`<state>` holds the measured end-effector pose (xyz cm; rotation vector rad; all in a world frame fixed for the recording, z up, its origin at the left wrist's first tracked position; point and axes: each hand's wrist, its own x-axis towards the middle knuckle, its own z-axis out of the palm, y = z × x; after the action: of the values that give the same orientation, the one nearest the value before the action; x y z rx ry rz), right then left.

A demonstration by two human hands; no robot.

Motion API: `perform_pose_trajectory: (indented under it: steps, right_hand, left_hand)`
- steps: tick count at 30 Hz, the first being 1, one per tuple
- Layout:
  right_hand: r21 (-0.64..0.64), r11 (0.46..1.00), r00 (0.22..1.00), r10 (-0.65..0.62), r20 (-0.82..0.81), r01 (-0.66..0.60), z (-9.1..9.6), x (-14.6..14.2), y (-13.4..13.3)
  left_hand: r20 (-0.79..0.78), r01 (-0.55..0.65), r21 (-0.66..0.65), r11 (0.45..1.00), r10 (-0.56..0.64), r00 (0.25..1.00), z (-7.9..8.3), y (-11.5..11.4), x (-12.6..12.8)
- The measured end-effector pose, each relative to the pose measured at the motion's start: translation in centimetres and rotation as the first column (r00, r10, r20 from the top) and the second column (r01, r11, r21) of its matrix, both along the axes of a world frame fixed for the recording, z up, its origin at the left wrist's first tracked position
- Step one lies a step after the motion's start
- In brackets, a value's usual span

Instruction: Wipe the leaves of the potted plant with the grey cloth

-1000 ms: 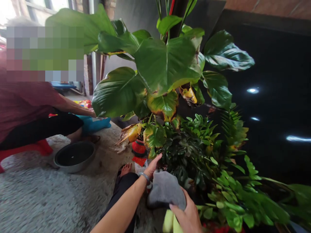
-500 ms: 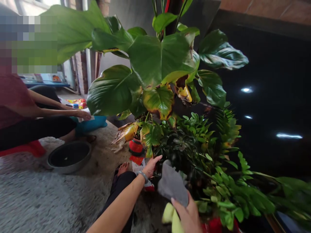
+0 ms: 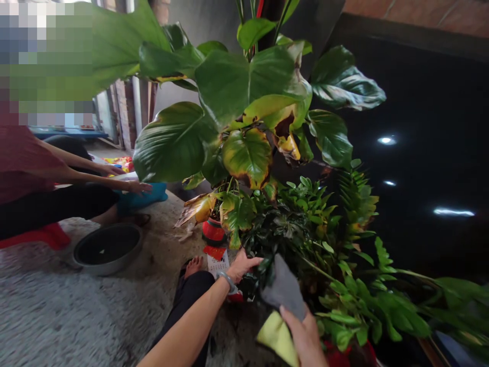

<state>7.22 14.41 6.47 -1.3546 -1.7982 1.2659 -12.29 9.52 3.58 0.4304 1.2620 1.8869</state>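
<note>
head view: the right hand (image 3: pixel 304 334), low and near, has its thumb pressed on the near end of a gray cloth (image 3: pixel 284 288), fingers clamped on it from beneath; the cloth slants up and to the left, its far tip against the dark leaves of a bushy plant (image 3: pixel 280 227). a yellow cloth (image 3: pixel 277 336) sits just to the left of that hand, touching it. the left hand (image 3: pixel 244 266), a bracelet (image 3: pixel 226 278) at its wrist, reaches in to the left of the gray cloth, one finger stretched out to the right; the other fingers are hidden, so whether they are together or closed on a leaf, i cannot tell. beyond it stands a red pot (image 3: pixel 214 232), with broad, partly browned leaves (image 3: pixel 244 81) spreading above. to the right, lighter green foliage (image 3: pixel 382 300) leans before a dark glossy surface (image 3: pixel 428 153). on the far left another person (image 3: pixel 23 168) sits on a red stool (image 3: pixel 42 237), both hands held forward near a blue item (image 3: pixel 153 192), with a gray basin (image 3: pixel 107 267) on the floor nearer by.
</note>
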Motion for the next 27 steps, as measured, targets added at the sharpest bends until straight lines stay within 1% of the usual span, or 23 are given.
perform_pose_trajectory:
  steps: [1,2,3,4,6,8,9,10,11,12,13,14,15,16,17,18,19,20,22,23,25,26,27]
  right_hand:
    - [-0.041,0.999,1.0,-0.005,-0.026,0.004,-1.1,0.3,-1.2]
    - [-0.056,0.997,0.998,-0.049,-0.042,0.047,-1.5,0.7,-2.1]
    - [-0.056,0.991,0.99,-0.125,-0.059,0.122,-1.4,1.1,-2.6]
    - [-0.045,0.976,0.974,-0.215,-0.075,0.212,-0.6,1.5,-2.7]
    - [-0.011,0.923,0.914,-0.383,-0.134,0.385,2.4,1.7,-1.6]
    - [0.014,0.897,0.88,-0.43,-0.199,0.442,5.9,1.0,0.4]
    - [0.033,0.866,0.843,-0.477,-0.249,0.5,7.3,0.4,1.2]
    - [0.064,0.851,0.834,-0.491,-0.252,0.521,8.2,-0.3,1.8]
    - [0.084,0.859,0.849,-0.477,-0.229,0.506,8.5,-1.1,1.9]
    - [0.092,0.891,0.888,-0.424,-0.179,0.444,8.3,-1.7,1.6]
    - [0.077,0.941,0.94,-0.32,-0.117,0.33,7.6,-2.2,0.8]
    - [0.038,0.984,0.983,-0.172,-0.063,0.175,6.5,-2.4,-0.3]
    - [-0.008,1.0,0.999,-0.02,-0.04,0.019,5.2,-2.4,-1.5]
    - [-0.032,0.994,0.993,0.107,-0.045,-0.108,4.0,-2.0,-2.8]
    - [-0.029,0.986,0.985,0.164,-0.048,-0.165,2.9,-1.3,-3.8]
    - [0.0,0.987,0.985,0.158,-0.067,-0.158,2.1,-0.4,-4.4]
    - [0.031,0.993,0.989,0.118,-0.083,-0.116,1.8,0.5,-4.4]
    - [0.064,0.997,0.993,0.047,-0.104,-0.041,1.9,1.4,-3.8]
    - [0.116,0.984,0.982,-0.121,-0.145,0.138,3.1,2.6,-1.2]
    - [0.147,0.961,0.962,-0.208,-0.179,0.235,4.0,2.8,0.5]
    - [0.214,0.889,0.909,-0.366,-0.201,0.405,5.4,2.2,3.4]
    - [0.23,0.868,0.895,-0.406,-0.183,0.441,5.8,1.5,4.2]
    - [0.235,0.871,0.902,-0.408,-0.141,0.431,5.8,0.7,4.4]
  left_hand:
    - [-0.039,-0.024,0.011,1.0,0.024,0.999,-0.1,0.1,0.0]
    - [-0.073,-0.047,0.025,0.999,0.049,0.996,-0.2,0.2,-0.2]
    - [-0.1,-0.064,0.04,0.997,0.068,0.993,-0.3,0.2,-0.3]
    - [-0.112,-0.073,0.056,0.996,0.079,0.991,-0.5,0.3,-0.5]
    - [-0.105,-0.074,0.095,0.993,0.084,0.991,-0.8,0.4,-0.8]
    - [-0.074,-0.074,0.111,0.991,0.082,0.994,-1.2,0.5,-0.9]
    - [-0.054,-0.079,0.104,0.991,0.085,0.995,-1.4,0.6,-0.9]
    - [-0.032,-0.084,0.091,0.992,0.087,0.996,-1.6,0.7,-0.8]
    - [-0.012,-0.085,0.075,0.994,0.086,0.996,-1.8,0.8,-0.8]
    - [0.002,-0.083,0.059,0.995,0.083,0.997,-1.9,0.8,-0.8]
    - [0.011,-0.083,0.043,0.996,0.083,0.997,-1.9,0.8,-0.8]
    - [0.015,-0.087,0.03,0.996,0.087,0.996,-1.9,0.8,-1.0]
    - [0.014,-0.092,0.019,0.996,0.092,0.996,-1.9,0.8,-1.1]
    - [0.012,-0.099,0.011,0.995,0.098,0.995,-1.8,0.7,-1.3]
    - [0.008,-0.102,0.008,0.995,0.102,0.995,-1.7,0.7,-1.5]
    - [0.009,-0.107,0.007,0.994,0.107,0.994,-1.6,0.5,-1.7]
    - [0.014,-0.112,0.01,0.994,0.111,0.994,-1.6,0.4,-1.8]
    - [0.022,-0.117,0.012,0.993,0.117,0.993,-1.5,0.3,-1.9]
    - [0.046,-0.135,0.006,0.991,0.134,0.99,-1.3,0.1,-1.9]
    - [0.056,-0.141,0.0,0.99,0.141,0.988,-1.3,0.0,-1.8]
    - [0.067,-0.139,-0.012,0.99,0.139,0.988,-1.1,-0.1,-1.5]
    - [0.071,-0.135,-0.016,0.991,0.136,0.988,-1.0,-0.1,-1.4]
    - [0.071,-0.132,-0.016,0.991,0.133,0.989,-0.9,-0.2,-1.3]
